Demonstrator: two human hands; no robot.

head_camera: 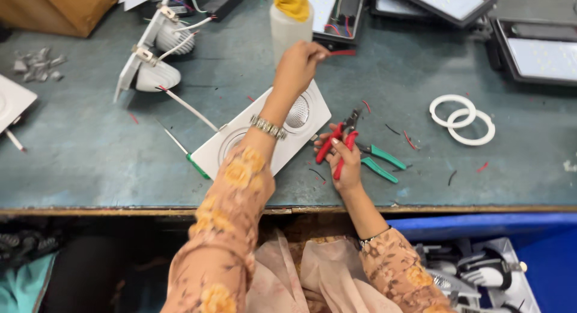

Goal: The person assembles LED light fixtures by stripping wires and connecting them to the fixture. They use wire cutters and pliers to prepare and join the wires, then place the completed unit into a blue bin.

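- Workbench (pixel 90 150): grey-green top, worn front edge, scattered with wire offcuts.
- Flat light panels (pixel 541 57): several, dark-framed, along the far right edge.
- White twin-lamp frame (pixel 264 132): rectangular, two round openings, lying flat under the left forearm.
- Second white lamp fitting (pixel 153 54): tilted on its side, far left, wires trailing from it.
- White container (pixel 288 27): upright, yellow cloth on top, just beyond the left hand.
- Two white rings (pixel 463 119): overlapping, right of centre.
- Left hand (pixel 297 66): stretched away, fingertips pinched on a thin red wire (pixel 342 52).
- Right hand (pixel 344 159): fingers closed around red-handled pliers (pixel 338 146), tips pointing away.
- Green-handled pliers (pixel 380 161): lying on the bench, just beside the right hand.
- Green-handled screwdriver (pixel 186 153): left of the frame.
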